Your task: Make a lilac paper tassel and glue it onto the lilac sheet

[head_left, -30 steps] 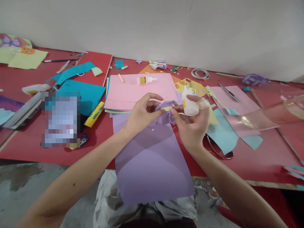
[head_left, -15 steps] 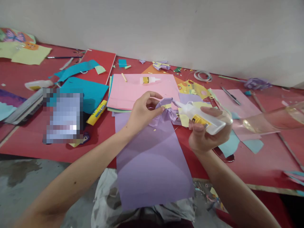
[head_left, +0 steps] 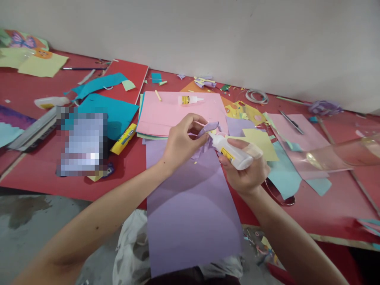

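Observation:
My left hand (head_left: 187,136) pinches a crumpled piece of purple paper (head_left: 209,127) between thumb and fingers, above a large purple sheet (head_left: 192,221). A white glue bottle (head_left: 237,155) with a yellow label lies in the grip of my right hand (head_left: 249,170), tilted so its nozzle points left. The nozzle tip is at the purple paper, close to my left thumb; whether glue is coming out cannot be seen. The purple sheet hangs over the table's front edge toward my lap.
Behind my hands, a small glue bottle (head_left: 190,99) lies on stacked pink paper (head_left: 166,114). A yellow glue stick (head_left: 124,138) and a blurred-out rectangular object (head_left: 84,144) are to the left. A clear bottle (head_left: 344,152), a pen (head_left: 292,122) and paper scraps (head_left: 285,170) are to the right.
My right hand has brought the glue bottle left and slightly lower, its nozzle now in among the folds beside my left thumb. My left hand keeps its hold on the purple paper.

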Action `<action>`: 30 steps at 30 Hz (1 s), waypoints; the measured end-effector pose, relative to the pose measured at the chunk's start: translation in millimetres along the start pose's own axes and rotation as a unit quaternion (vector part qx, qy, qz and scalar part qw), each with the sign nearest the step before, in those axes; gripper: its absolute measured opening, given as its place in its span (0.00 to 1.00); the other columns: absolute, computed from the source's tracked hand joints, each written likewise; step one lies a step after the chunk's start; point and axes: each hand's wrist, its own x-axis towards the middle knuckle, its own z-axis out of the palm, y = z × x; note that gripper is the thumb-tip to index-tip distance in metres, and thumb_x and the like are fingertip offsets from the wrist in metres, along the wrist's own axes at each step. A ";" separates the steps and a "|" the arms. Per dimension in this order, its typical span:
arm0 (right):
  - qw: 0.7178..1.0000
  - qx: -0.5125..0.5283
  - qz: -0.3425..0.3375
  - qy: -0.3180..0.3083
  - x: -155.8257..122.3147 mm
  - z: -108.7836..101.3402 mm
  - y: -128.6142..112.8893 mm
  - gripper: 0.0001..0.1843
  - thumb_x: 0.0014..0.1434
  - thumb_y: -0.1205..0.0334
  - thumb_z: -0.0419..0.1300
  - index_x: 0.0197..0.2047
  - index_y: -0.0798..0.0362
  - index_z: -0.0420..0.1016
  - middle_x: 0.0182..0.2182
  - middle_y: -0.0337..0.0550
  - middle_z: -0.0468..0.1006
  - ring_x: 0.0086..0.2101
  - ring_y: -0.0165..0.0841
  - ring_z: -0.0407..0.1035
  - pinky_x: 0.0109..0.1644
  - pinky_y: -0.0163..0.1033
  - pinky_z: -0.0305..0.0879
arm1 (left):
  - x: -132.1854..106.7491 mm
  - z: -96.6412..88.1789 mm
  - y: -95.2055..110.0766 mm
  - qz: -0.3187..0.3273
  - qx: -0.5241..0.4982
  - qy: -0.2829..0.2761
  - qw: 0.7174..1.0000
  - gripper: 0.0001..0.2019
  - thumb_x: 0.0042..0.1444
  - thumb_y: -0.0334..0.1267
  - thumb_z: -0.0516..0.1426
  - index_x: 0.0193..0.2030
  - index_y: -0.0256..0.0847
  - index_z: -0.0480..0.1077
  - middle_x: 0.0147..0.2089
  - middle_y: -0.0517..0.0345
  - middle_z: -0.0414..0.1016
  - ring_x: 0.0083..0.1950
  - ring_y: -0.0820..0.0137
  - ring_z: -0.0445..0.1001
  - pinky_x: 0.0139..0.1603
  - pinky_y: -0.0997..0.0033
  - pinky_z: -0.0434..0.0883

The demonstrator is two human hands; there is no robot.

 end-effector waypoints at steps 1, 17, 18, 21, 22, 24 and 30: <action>1.000 -0.003 -0.015 -0.001 0.5 -0.2 -1.1 0.17 0.63 0.53 0.65 0.54 0.43 0.73 0.41 0.48 0.86 0.37 0.44 0.82 0.42 0.49 0.80 | -0.1 0.1 0.1 -0.001 0.000 0.001 1.000 0.12 0.52 0.25 0.62 0.41 0.42 0.70 0.34 0.63 0.79 0.37 0.75 0.78 0.37 0.76 0.74; 0.993 -0.048 -0.103 0.034 7.1 4.1 -0.4 0.21 0.64 0.65 0.65 0.59 0.53 0.70 0.40 0.50 0.85 0.36 0.42 0.82 0.37 0.42 0.79 | -0.3 3.4 -6.0 0.043 0.026 0.018 0.999 0.13 0.51 0.21 0.62 0.40 0.41 0.70 0.32 0.65 0.77 0.34 0.78 0.77 0.34 0.79 0.73; 0.993 -0.047 -0.103 0.034 6.8 4.1 -0.4 0.21 0.64 0.65 0.65 0.59 0.53 0.70 0.41 0.51 0.85 0.36 0.42 0.82 0.38 0.42 0.79 | -0.3 3.5 -6.2 0.046 0.027 0.017 0.998 0.13 0.52 0.22 0.62 0.40 0.41 0.70 0.32 0.65 0.77 0.34 0.78 0.77 0.34 0.79 0.73; 0.993 -0.045 -0.103 0.034 6.1 4.2 0.2 0.22 0.64 0.65 0.64 0.60 0.52 0.69 0.41 0.50 0.85 0.35 0.42 0.82 0.37 0.42 0.79 | 0.0 3.2 -6.8 0.048 0.025 0.019 0.998 0.13 0.51 0.22 0.62 0.40 0.42 0.70 0.32 0.65 0.78 0.34 0.77 0.77 0.35 0.79 0.73; 0.993 -0.046 -0.103 0.032 6.0 4.2 0.5 0.22 0.64 0.65 0.64 0.60 0.52 0.69 0.40 0.50 0.85 0.34 0.42 0.82 0.36 0.42 0.79 | 0.1 3.0 -7.2 0.045 0.023 0.020 0.999 0.13 0.51 0.22 0.62 0.40 0.42 0.70 0.32 0.65 0.78 0.34 0.77 0.77 0.35 0.79 0.73; 0.993 -0.045 -0.102 0.028 6.2 4.4 1.1 0.22 0.64 0.64 0.64 0.60 0.51 0.70 0.39 0.50 0.85 0.33 0.41 0.82 0.35 0.42 0.79 | 0.2 2.6 -7.8 0.040 0.018 0.022 0.999 0.14 0.51 0.21 0.62 0.41 0.42 0.70 0.32 0.65 0.79 0.34 0.77 0.78 0.35 0.79 0.73; 0.994 -0.040 -0.097 0.034 4.6 4.6 1.6 0.23 0.63 0.66 0.65 0.60 0.52 0.70 0.39 0.50 0.85 0.34 0.42 0.82 0.36 0.42 0.79 | -1.0 3.9 -7.4 0.039 0.017 0.017 0.999 0.14 0.51 0.21 0.62 0.40 0.41 0.70 0.32 0.65 0.79 0.34 0.77 0.78 0.35 0.79 0.74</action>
